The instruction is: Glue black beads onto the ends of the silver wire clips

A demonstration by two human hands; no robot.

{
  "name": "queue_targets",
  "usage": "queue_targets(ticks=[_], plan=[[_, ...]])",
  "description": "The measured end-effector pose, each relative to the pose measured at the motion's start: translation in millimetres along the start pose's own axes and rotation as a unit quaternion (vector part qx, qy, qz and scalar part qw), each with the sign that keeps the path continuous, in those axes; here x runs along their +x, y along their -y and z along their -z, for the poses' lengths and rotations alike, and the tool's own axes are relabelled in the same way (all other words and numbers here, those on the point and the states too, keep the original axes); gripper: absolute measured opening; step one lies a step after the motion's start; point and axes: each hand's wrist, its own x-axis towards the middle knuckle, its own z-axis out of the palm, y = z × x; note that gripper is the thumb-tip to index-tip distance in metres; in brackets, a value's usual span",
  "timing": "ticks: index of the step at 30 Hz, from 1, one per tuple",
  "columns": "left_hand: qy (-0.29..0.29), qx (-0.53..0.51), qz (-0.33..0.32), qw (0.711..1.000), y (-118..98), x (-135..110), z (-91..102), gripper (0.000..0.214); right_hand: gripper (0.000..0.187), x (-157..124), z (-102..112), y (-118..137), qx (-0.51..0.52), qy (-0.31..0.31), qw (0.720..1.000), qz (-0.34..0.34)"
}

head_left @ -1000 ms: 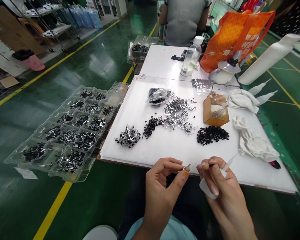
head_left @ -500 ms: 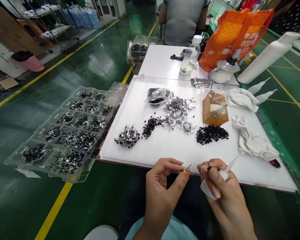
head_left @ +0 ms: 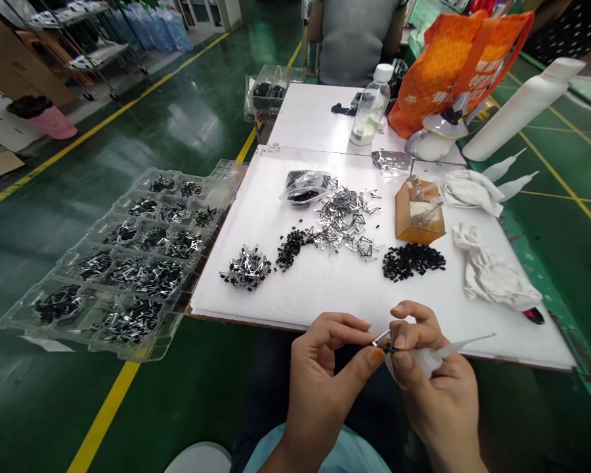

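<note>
- Bottom centre, I see the left hand (head_left: pixel 325 378) pinching a small metal clip (head_left: pixel 381 339).
- Beside it, lower right, the right hand (head_left: pixel 436 387) grips a clear dropper bottle (head_left: pixel 438 357), fingertips at the clip.

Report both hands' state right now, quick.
Left hand: closed, pinching a metal clip.
Right hand: closed, holding a squeeze bottle, fingertips at the clip.

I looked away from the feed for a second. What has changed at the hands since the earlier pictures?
The right hand moved left; its fingertips now meet the metal clip the left hand still pinches. The dropper bottle in its grip tipped, nozzle now pointing right. The piles on the white board and the parts tray lie as before.
</note>
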Motion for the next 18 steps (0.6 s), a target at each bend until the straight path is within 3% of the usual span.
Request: queue_targets(ticks=[4,18], plan=[[0.015,-0.009,-0.001,1.000,-0.7,-0.3,-1.0,0.010,0.014,1.1,-2.2,1.0,-0.015,0.027,0.999,0.021],[0.040,-0.001,-0.017,0.999,-3.3,-1.1,-0.4,0.010,0.008,1.8,1.3,-0.1,0.003,0.030,0.999,0.024]])
